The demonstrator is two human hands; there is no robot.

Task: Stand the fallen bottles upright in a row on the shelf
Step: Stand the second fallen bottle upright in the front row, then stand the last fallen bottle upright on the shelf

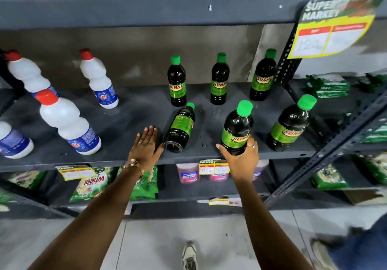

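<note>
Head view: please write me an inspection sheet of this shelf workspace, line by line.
Surface: dark grey metal shelf, dusty.
Job's things: five Sunny bottles upright; one fallen Sunny bottle lies with its base toward the front edge.
Clutter: four white red-capped bottles upright at the left; price tag on the shelf edge.
Grippers: left hand open, flat on the shelf beside the fallen bottle; right hand grips an upright Sunny bottle.
Cables: nothing seen.
Surroundings: detergent packs below, supermarket sign upper right.
</note>
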